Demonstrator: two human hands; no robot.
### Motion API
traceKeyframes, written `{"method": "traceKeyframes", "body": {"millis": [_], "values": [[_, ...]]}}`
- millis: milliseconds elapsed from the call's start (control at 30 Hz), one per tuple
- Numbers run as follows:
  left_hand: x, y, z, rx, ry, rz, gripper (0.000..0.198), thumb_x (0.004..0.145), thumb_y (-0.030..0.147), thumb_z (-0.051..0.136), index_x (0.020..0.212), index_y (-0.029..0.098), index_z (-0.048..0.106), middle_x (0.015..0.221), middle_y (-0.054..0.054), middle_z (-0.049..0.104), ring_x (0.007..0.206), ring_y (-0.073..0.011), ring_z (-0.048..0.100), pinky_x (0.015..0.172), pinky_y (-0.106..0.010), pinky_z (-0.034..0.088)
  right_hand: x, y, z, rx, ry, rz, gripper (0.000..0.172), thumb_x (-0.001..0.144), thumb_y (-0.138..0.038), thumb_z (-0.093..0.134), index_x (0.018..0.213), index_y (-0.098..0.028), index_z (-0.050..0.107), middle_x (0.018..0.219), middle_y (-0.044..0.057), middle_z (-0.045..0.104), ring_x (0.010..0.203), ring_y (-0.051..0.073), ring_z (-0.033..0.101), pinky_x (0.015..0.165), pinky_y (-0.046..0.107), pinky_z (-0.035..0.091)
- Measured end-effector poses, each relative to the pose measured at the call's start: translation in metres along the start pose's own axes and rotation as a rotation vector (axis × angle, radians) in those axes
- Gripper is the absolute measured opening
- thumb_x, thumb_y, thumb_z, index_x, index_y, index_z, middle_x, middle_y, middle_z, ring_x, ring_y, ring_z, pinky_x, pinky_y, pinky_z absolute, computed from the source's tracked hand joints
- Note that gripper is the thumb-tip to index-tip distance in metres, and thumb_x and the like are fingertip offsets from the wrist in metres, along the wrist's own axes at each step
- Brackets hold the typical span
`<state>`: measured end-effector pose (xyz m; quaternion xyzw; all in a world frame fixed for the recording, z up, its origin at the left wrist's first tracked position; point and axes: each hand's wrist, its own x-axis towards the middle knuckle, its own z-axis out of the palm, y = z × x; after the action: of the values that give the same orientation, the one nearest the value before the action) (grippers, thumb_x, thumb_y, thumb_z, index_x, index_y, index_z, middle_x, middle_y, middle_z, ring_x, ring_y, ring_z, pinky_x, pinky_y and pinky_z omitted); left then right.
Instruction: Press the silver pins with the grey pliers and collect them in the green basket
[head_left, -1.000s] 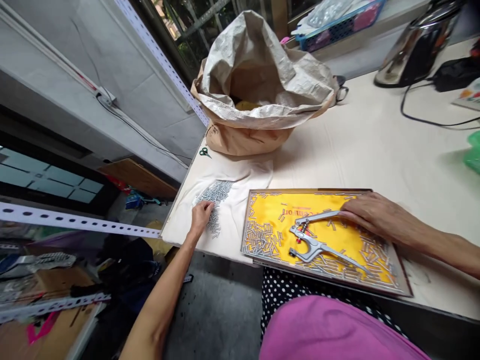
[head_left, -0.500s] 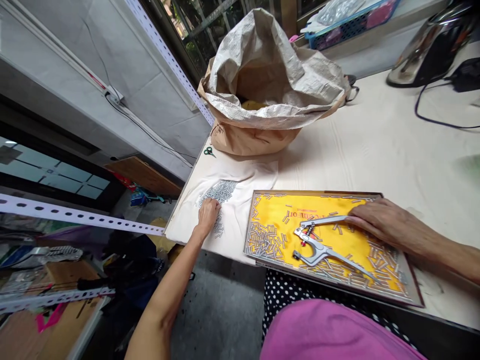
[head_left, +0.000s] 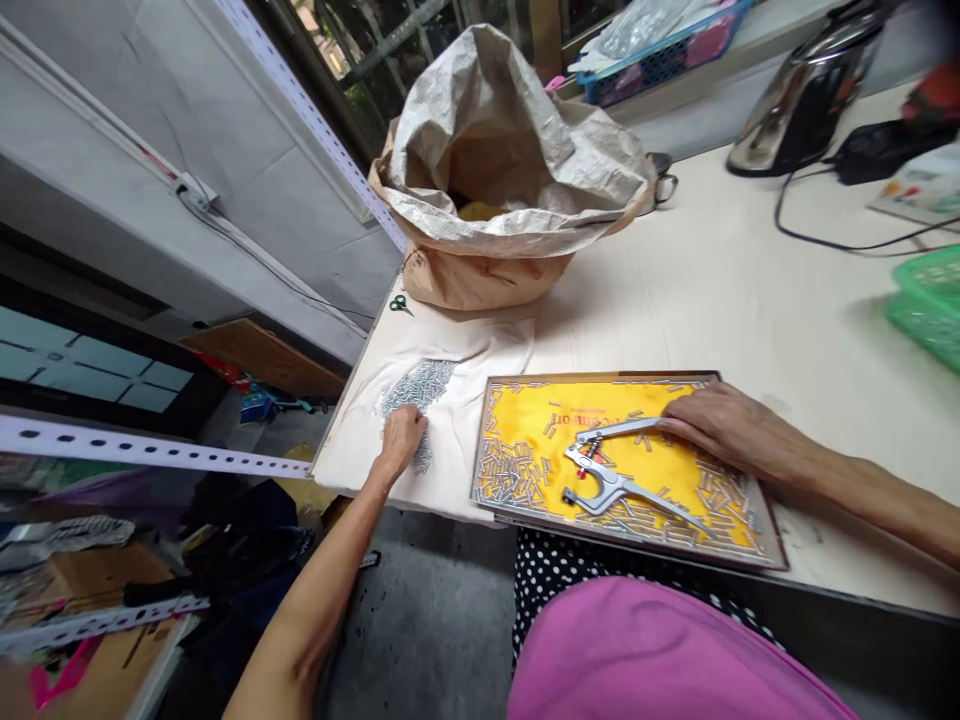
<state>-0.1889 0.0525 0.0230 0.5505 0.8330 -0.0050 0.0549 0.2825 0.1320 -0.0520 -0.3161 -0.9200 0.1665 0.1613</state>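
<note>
My left hand (head_left: 405, 436) is closed, fingertips down, at the lower edge of a pile of small silvery metal pieces (head_left: 426, 382) on a white cloth. Whatever lies between its fingers is hidden. My right hand (head_left: 709, 415) is wrapped round the end of the upper handle of silver hand-press pliers (head_left: 611, 488), whose jaws stand apart. These pliers rest over a shallow brown-rimmed tray (head_left: 592, 377) with a yellow bottom. Several small metal tubes or pins (head_left: 514, 472) lie scattered in it, thickest at the left and lower right.
A large open paper-and-woven sack (head_left: 487, 275) stands behind the cloth, with small green-handled scissors (head_left: 400, 305) at its left. Farther right are an electric kettle (head_left: 802, 100), a black cable (head_left: 817, 240) and a green basket (head_left: 930, 305). A perforated white shelf rail (head_left: 150, 443) crosses the left side.
The view has swung to the right, bringing the green basket into sight. My left hand stays at the pile and my right hand stays on the pliers.
</note>
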Motion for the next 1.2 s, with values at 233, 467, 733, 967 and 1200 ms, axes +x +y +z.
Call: {"method": "traceKeyframes", "body": {"millis": [233, 467, 733, 967, 1200], "values": [[-0.068, 0.083, -0.002, -0.902, -0.288, 0.057, 0.033, 0.076, 0.039, 0.067, 0.096, 0.013, 0.071, 0.087, -0.005, 0.072, 0.055, -0.0104, 0.058, 0.058, -0.025, 0.050, 0.011, -0.011, -0.021, -0.086, 0.003, -0.036, 0.052, 0.103, -0.053, 0.024, 0.081, -0.021, 0.059, 0.078, 0.003, 0.064, 0.073, 0.017, 0.055, 0.079, 0.034, 0.034], [-0.120, 0.154, 0.031, -1.146, -0.475, -0.065, 0.033, 0.066, 0.042, 0.079, 0.079, 0.014, 0.071, 0.054, 0.002, 0.062, 0.045, -0.0088, 0.053, 0.046, -0.020, 0.043, 0.028, -0.014, -0.028, -0.212, 0.076, -0.147, 0.047, 0.104, -0.046, 0.025, 0.083, -0.021, 0.058, 0.080, 0.003, 0.066, 0.075, 0.017, 0.051, 0.076, 0.033, 0.030], [-0.118, 0.157, 0.041, -1.126, -0.557, -0.097, 0.031, 0.068, 0.041, 0.078, 0.075, 0.013, 0.067, 0.048, 0.000, 0.063, 0.041, -0.0093, 0.056, 0.045, -0.019, 0.044, 0.042, -0.020, -0.030, -0.271, 0.160, -0.186, 0.047, 0.104, -0.046, 0.024, 0.084, -0.020, 0.058, 0.082, 0.003, 0.066, 0.073, 0.017, 0.045, 0.076, 0.033, 0.028], [-0.121, 0.160, 0.042, -1.127, -0.591, -0.140, 0.032, 0.073, 0.041, 0.077, 0.078, 0.012, 0.065, 0.055, -0.004, 0.069, 0.047, -0.0125, 0.065, 0.052, -0.021, 0.052, 0.042, -0.017, -0.024, -0.268, 0.175, -0.183, 0.047, 0.104, -0.047, 0.024, 0.085, -0.020, 0.058, 0.082, 0.003, 0.066, 0.075, 0.017, 0.046, 0.076, 0.033, 0.028], [-0.121, 0.159, 0.044, -1.074, -0.595, -0.143, 0.022, 0.077, 0.031, 0.075, 0.077, 0.013, 0.064, 0.056, -0.003, 0.070, 0.049, -0.0140, 0.068, 0.054, -0.022, 0.055, 0.038, -0.020, -0.021, -0.257, 0.169, -0.155, 0.047, 0.104, -0.045, 0.026, 0.088, -0.018, 0.060, 0.085, 0.004, 0.066, 0.078, 0.017, 0.048, 0.076, 0.033, 0.027]]}}
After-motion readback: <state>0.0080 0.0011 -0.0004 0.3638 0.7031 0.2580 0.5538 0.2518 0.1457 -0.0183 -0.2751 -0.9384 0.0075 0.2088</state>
